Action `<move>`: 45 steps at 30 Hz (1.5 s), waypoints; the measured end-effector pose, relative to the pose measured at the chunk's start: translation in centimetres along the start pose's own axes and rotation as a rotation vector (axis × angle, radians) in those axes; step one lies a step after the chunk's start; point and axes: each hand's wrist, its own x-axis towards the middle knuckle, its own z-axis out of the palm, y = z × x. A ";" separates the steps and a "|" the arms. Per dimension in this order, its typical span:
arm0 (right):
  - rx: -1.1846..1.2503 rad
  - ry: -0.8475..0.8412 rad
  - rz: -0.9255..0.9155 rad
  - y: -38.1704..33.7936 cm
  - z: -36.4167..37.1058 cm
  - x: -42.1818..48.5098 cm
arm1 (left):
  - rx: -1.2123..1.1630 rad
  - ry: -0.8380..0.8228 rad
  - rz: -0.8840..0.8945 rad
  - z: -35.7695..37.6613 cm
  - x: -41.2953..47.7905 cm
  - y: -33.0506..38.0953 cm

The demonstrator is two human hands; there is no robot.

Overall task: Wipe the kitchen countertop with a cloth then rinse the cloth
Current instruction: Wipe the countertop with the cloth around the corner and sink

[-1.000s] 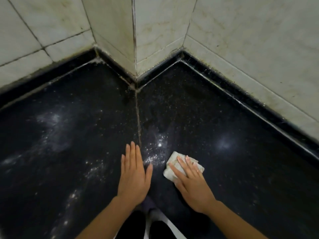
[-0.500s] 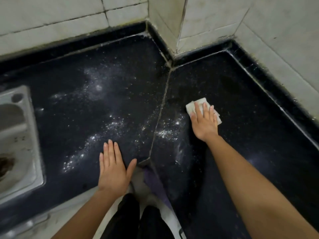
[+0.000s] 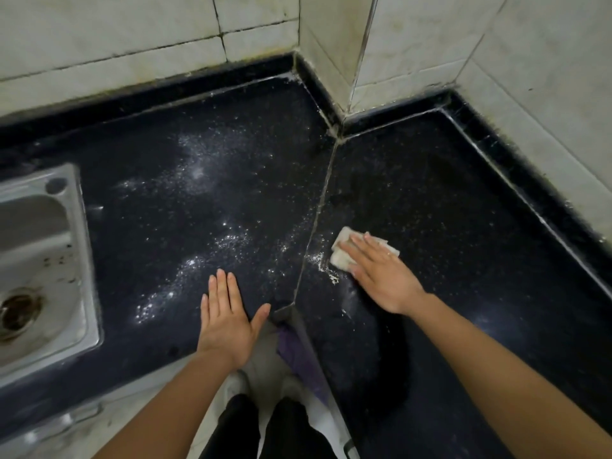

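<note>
Head view: right hand (image 3: 381, 276) flat on cloth (image 3: 344, 251), wiping counter (image 3: 463, 226) just right of the seam (image 3: 318, 223).

Folded pale cloth pinned under spread fingers (image 3: 356, 241), palm down, not pinched or curled round it; white powder (image 3: 326, 268) heaped at its left edge. Left hand (image 3: 227, 321) open, flat on the counter near the front edge, holding nothing. More powder scattered leftward toward the sink (image 3: 46, 260). Likely light, soft and limp, probably damp, so prone to bunching or sliding under pressure. Best pressed flat from above across the whole fold for wiping, then gathered by its edges into a fist for carrying to the sink.
</note>
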 end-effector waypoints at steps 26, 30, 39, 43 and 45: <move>0.161 -0.067 -0.110 -1.8 0.3 0.3 | 0.016 -0.174 -0.032 -1.1 0.2 0.3; 0.068 0.090 0.070 2.5 -0.8 3.2 | 0.018 -0.169 -0.028 -1.2 0.3 0.3; 0.132 0.149 0.396 -1.4 -0.6 5.7 | 0.018 -0.174 -0.031 -1.1 0.4 0.2; 0.040 0.042 0.114 -5.6 2.5 2.3 | 0.008 -0.165 -0.022 -1.0 0.4 0.2; 0.003 -0.025 -0.033 -6.5 2.7 0.1 | 0.008 -0.167 -0.022 -0.9 0.4 0.2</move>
